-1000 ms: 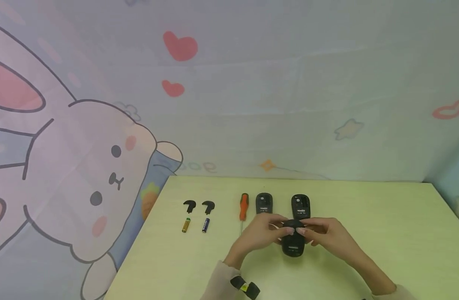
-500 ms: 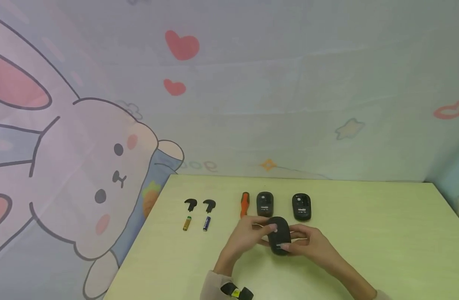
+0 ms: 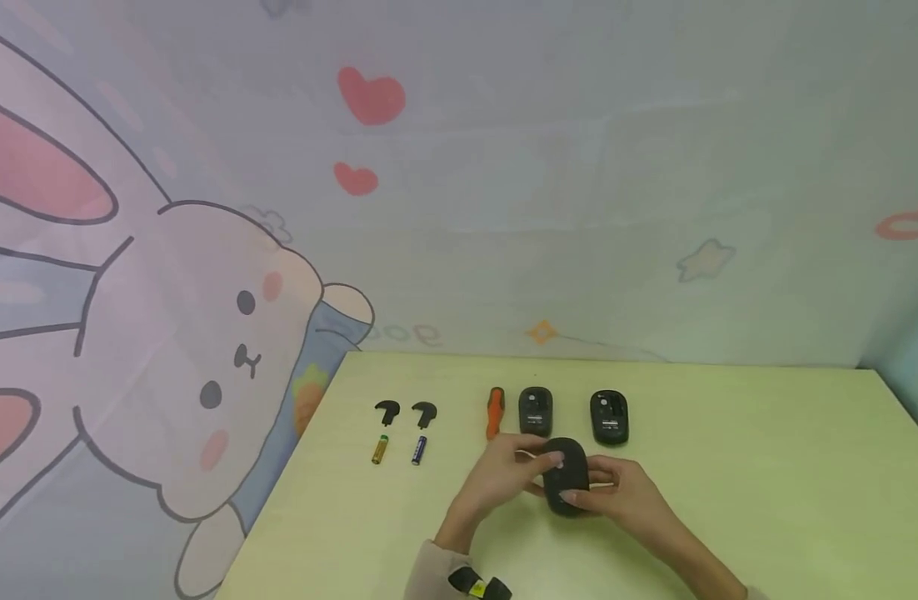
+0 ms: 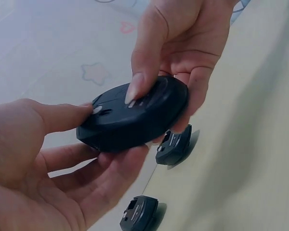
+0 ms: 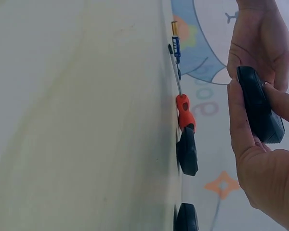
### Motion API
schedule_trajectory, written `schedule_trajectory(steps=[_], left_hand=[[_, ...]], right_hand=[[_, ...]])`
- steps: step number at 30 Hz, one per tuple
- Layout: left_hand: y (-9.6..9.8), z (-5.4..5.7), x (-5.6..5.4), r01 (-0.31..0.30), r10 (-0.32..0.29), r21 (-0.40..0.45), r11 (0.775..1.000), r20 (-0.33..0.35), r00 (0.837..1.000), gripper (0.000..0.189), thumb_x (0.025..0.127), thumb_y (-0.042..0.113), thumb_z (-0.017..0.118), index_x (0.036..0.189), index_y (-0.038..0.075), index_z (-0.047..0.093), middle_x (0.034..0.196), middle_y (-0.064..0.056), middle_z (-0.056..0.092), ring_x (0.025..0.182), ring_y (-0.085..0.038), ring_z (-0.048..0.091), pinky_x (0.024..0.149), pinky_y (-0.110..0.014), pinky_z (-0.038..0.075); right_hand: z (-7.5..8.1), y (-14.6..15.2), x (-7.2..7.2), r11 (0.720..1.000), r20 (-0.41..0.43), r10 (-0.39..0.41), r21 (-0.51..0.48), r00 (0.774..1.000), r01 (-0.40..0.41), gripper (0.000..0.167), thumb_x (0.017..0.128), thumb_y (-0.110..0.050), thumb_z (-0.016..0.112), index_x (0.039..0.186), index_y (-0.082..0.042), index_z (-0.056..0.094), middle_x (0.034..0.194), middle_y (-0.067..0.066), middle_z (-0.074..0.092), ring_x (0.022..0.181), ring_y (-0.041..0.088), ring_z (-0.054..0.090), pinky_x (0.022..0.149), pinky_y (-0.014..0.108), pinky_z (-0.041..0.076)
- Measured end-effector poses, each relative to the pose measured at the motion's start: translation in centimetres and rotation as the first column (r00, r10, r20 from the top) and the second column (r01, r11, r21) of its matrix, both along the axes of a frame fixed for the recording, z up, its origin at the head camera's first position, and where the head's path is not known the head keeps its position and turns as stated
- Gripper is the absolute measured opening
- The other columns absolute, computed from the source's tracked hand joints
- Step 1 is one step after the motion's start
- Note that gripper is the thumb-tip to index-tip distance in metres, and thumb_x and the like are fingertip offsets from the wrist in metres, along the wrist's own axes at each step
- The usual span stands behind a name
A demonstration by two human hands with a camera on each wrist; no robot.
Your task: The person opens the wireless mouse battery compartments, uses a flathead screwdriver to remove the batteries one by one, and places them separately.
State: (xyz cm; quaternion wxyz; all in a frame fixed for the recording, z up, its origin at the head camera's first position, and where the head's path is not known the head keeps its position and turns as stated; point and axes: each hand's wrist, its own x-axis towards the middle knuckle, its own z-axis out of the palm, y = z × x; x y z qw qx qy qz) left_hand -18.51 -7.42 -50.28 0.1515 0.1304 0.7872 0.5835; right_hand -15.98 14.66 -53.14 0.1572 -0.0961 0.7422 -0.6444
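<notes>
A black computer mouse (image 3: pixel 566 477) is held up over the table between both hands, its underside facing up. My left hand (image 3: pixel 496 477) grips one side, the thumb lying on the underside near its far end, the fingers beneath. On the opposite side my right hand (image 3: pixel 621 497) holds it, thumb pressed on the pale label of the mouse (image 4: pixel 135 103) and fingers underneath. Beyond the hands lie two more black mice, one on the left (image 3: pixel 536 411) and one on the right (image 3: pixel 609 417), both with battery bays uncovered.
An orange-handled screwdriver (image 3: pixel 495 412) lies left of the mice, its shaft hidden behind my left hand in the head view. Farther left are two curved black covers (image 3: pixel 387 412), a gold battery (image 3: pixel 380 450) and a blue battery (image 3: pixel 419 451). A printed cloth backs the table (image 3: pixel 729 467).
Over the last second the mouse has shifted left and tilted in the hands. My right thumb has slid from its far end toward its near end. Both hands keep hold.
</notes>
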Motion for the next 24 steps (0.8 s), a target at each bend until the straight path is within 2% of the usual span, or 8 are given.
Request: schedule_trajectory(steps=[4,8,11,18,21,24], left_hand=[[0.06,0.03,-0.16,-0.004,0.0,-0.091,0.996,-0.043,0.999,0.04,0.101,0.031,0.072,0.131,0.004,0.072,0.12,-0.01,0.077,0.086,-0.012,0.076,0.072,-0.028,0.064],[0.05,0.38,-0.41,-0.028,0.002,-0.211,0.977,-0.122,0.993,0.041,0.099,0.041,0.073,0.13,0.013,0.073,0.124,-0.003,0.077,0.098,-0.014,0.075,0.081,-0.03,0.061],[0.14,0.57,-0.6,-0.035,-0.006,-0.255,0.966,-0.158,0.987,0.045,0.096,0.046,0.076,0.13,0.018,0.073,0.124,0.002,0.076,0.108,-0.016,0.073,0.086,-0.031,0.06],[0.42,0.54,-0.75,-0.026,-0.021,-0.244,0.969,-0.19,0.982,0.047,0.085,0.04,0.089,0.124,0.015,0.075,0.11,0.004,0.077,0.096,-0.008,0.071,0.076,-0.022,0.058],[0.66,0.33,-0.7,-0.046,-0.006,-0.236,0.971,-0.213,0.977,0.048,0.082,0.038,0.092,0.121,0.015,0.075,0.111,0.003,0.077,0.093,-0.005,0.07,0.073,-0.02,0.057],[0.89,0.09,-0.62,-0.063,0.022,-0.189,0.98,-0.215,0.976,0.049,0.082,0.033,0.093,0.122,0.013,0.074,0.117,-0.001,0.075,0.095,-0.01,0.072,0.075,-0.018,0.058]], right_hand=[[-0.29,-0.15,0.03,0.999,0.014,-0.003,-0.039,1.0,0.003,0.062,0.089,-0.021,0.086,0.136,0.01,0.061,0.123,0.026,0.074,0.102,0.028,0.08,0.082,0.032,0.067],[-0.41,-0.3,-0.03,0.998,0.021,0.002,-0.068,1.0,0.0,0.063,0.089,-0.019,0.085,0.137,0.012,0.059,0.124,0.026,0.074,0.101,0.027,0.08,0.083,0.033,0.067],[-0.4,-0.32,-0.07,0.997,0.018,0.002,-0.073,1.0,-0.001,0.063,0.089,-0.019,0.085,0.137,0.012,0.059,0.123,0.027,0.074,0.1,0.025,0.08,0.084,0.033,0.067],[-0.49,-0.23,-0.12,0.995,0.012,0.003,-0.096,1.0,-0.002,0.061,0.089,-0.018,0.085,0.136,0.012,0.06,0.123,0.027,0.074,0.099,0.023,0.081,0.085,0.033,0.067],[-0.58,-0.2,-0.13,0.994,0.009,0.001,-0.106,1.0,0.0,0.061,0.088,-0.016,0.085,0.135,0.013,0.06,0.124,0.028,0.073,0.098,0.022,0.081,0.085,0.033,0.067],[-0.65,-0.22,-0.18,0.994,-0.001,0.002,-0.109,1.0,-0.002,0.06,0.089,-0.016,0.085,0.136,0.012,0.06,0.124,0.028,0.073,0.098,0.021,0.081,0.084,0.033,0.067]])
